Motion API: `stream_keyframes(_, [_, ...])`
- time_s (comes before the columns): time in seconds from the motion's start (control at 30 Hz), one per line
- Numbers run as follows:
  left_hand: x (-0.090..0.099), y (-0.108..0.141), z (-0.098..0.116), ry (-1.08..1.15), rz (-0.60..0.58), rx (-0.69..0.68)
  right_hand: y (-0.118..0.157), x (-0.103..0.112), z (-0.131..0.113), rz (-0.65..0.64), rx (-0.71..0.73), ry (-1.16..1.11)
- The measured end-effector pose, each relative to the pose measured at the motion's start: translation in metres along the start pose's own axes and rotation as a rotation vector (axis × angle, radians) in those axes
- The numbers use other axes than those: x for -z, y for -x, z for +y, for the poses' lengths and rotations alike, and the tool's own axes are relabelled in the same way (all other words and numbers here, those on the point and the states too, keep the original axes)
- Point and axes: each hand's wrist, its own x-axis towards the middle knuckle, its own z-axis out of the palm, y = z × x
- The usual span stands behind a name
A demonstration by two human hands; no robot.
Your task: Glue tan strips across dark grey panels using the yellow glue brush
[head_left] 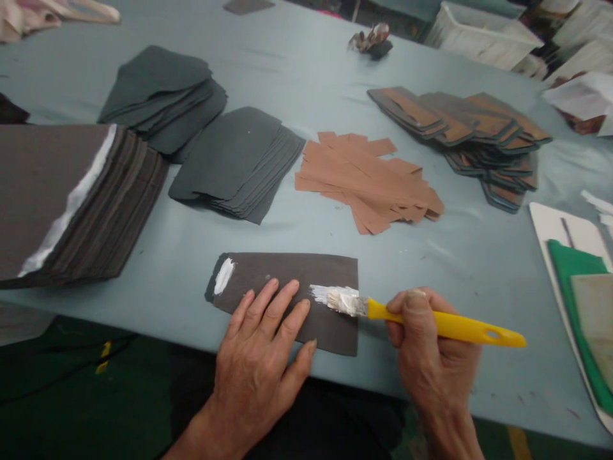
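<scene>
A dark brown flat piece (pixel 287 268) lies near the table's front edge. My left hand (pixel 265 351) rests on it with fingers spread, pressing it down. White paste marks the piece's left end and forms a streak toward its right end. My right hand (pixel 431 345) grips a paintbrush (pixel 454 326) by its yellow handle. The brush's paste-covered bristles touch the white streak. Beyond the piece lies a heap of tan strips (pixel 359 179). Dark grey-green panels (pixel 234 160) are fanned out to the left of the strips.
At the left stands a thick stack of dark brown sheets (pixel 48 191) with a white-pasted edge. More dark panels (pixel 158 89) lie behind. Layered tan-and-dark pieces (pixel 460 121) sit at the back right. A white board with green material (pixel 569 268) is at the right edge; a white crate (pixel 483 35) stands beyond the table.
</scene>
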Motion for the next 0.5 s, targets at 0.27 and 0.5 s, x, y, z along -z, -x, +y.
stream_keyframes(0.27, [0.0,0.0,-0.001,-0.004,0.004,-0.006,-0.003,0.021,-0.003,0.204,0.039,-0.018])
stream_keyframes(0.5, [-0.002,0.001,-0.001,0.01,0.029,-0.004,-0.006,0.018,0.002,0.169,-0.004,-0.067])
